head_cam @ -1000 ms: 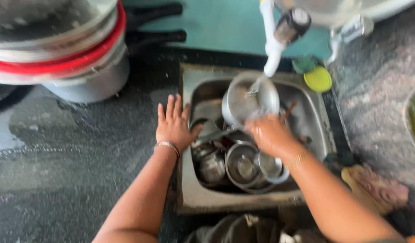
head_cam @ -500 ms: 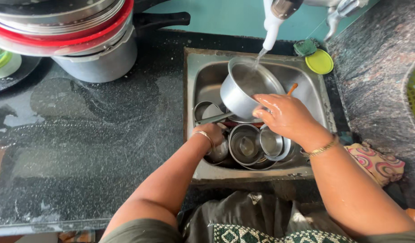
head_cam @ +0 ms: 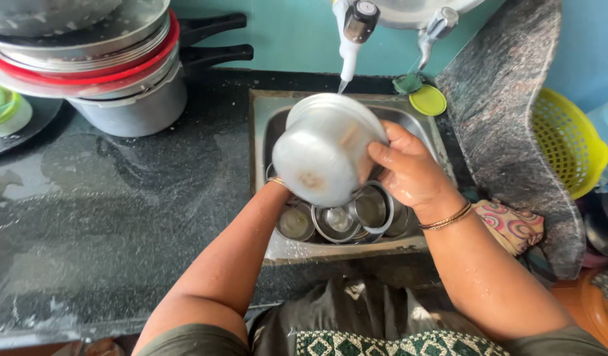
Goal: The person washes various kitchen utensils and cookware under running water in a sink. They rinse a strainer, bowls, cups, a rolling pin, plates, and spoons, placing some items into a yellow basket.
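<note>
Flipped over since half a second ago: the steel pot [head_cam: 327, 150] had its mouth up under the tap, now its dull bottom faces me and it sits higher over the sink [head_cam: 264, 125].

Nearest me, both forearms are wet. My right hand [head_cam: 409, 173] has its grip wrapped on the pot's right side, thumb across the rim. My left hand is hidden behind the pot, only the wrist bangle shows, so I can't tell how it's gripping.

Just below the pot, a pile of small steel bowls [head_cam: 347, 214] fills the sink bottom. That's my worry: slick metal and wet fingers, and if the pot slips it lands on that stack and dents something or splashes everywhere.

Left of the sink, the dark surface [head_cam: 119, 204] is wet all over, so anything set down there could slide.

Further back, the tap [head_cam: 349, 49] hangs just past the pot's far rim; tilting the pot up could knock it. Far left, stacked pans [head_cam: 112, 72] sit well apart.
</note>
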Demonstrator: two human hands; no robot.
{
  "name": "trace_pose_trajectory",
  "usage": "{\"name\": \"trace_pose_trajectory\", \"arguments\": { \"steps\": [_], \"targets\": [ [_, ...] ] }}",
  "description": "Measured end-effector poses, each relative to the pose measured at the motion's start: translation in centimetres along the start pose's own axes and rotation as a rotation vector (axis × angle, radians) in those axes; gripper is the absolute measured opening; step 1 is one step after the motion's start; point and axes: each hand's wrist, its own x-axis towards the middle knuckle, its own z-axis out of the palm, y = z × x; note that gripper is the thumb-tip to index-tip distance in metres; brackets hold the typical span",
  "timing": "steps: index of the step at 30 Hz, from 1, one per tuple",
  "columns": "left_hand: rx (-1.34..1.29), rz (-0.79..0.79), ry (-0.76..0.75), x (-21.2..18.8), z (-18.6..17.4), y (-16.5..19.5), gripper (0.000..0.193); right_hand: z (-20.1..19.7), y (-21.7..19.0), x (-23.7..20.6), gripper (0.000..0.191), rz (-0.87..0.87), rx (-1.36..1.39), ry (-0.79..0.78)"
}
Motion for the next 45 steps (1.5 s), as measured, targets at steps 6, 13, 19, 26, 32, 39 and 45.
{"name": "trace_pose_trajectory", "arguments": {
  "steps": [6,13,19,26,32,39,45],
  "targets": [
    [0.794,-0.003,-0.048,1.4,2.1,-2.6,0.032,-5.0,0.9,-1.7,0.04,-0.039,0.259,0.14],
    [1.766,0.179,0.366,2.4,3.8,-5.4,0.033,-13.8,-7.7,-8.2,0.044,-0.25,0.43,0.252],
    [0.673,0.149,0.675,3.8,6.4,-7.8,0.035,-30.5,-19.1,-16.2,0.041,-0.645,0.032,0.448],
    [0.117,0.271,0.759,6.6,9.7,-9.9,0.035,-44.6,-14.2,-17.4,0.031,-0.471,0.13,1.153],
    [2.031,0.058,0.678,6.7,11.6,-7.6,0.056,-47.4,-12.3,-16.4,0.024,-0.024,-0.287,1.323],
    [2.566,0.443,0.376,5.9,9.4,-4.9,0.025,-37.9,-15.4,-13.6,0.012,-0.439,-1.131,0.888],
    [2.235,0.231,0.459,9.7,6.8,-2.6,0.031,-20.6,-4.6,-2.2,0.026,-0.618,-1.173,-0.007]
  ]
}}
